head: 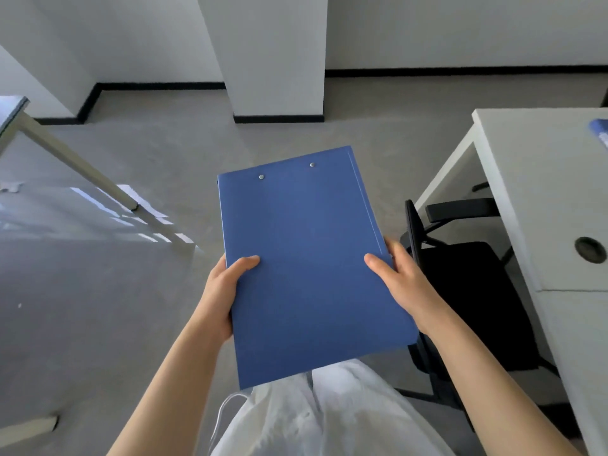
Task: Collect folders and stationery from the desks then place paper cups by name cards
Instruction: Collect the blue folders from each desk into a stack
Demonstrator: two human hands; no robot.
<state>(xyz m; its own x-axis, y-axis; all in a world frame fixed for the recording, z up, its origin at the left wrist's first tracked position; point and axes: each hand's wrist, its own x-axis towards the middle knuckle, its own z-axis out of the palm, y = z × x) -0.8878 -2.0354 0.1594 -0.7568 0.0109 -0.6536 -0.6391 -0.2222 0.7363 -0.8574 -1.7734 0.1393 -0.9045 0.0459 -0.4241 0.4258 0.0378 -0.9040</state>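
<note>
At far left the corner of a glass-topped counter (13, 110) juts in on a pale slanted leg, well apart from the person. The left hand (227, 287) grips the left edge of the blue folder (309, 258), thumb on the cover and fingers curled out of sight beneath. The folder is held in the air in front of the body, nearly flat, over bare floor. The right hand (399, 279) clamps the opposite edge the same way — thumb on top, fingers wrapping the side. Further right a black chair (460, 291) is tucked under a white counter (543, 192), where something blue (600, 131) lies at the far edge — likely another item to collect, though too cropped to be sure. To carry well, keep the folder level, pinched evenly on both sides so it stays closed, and steer wide of the chair back.
</note>
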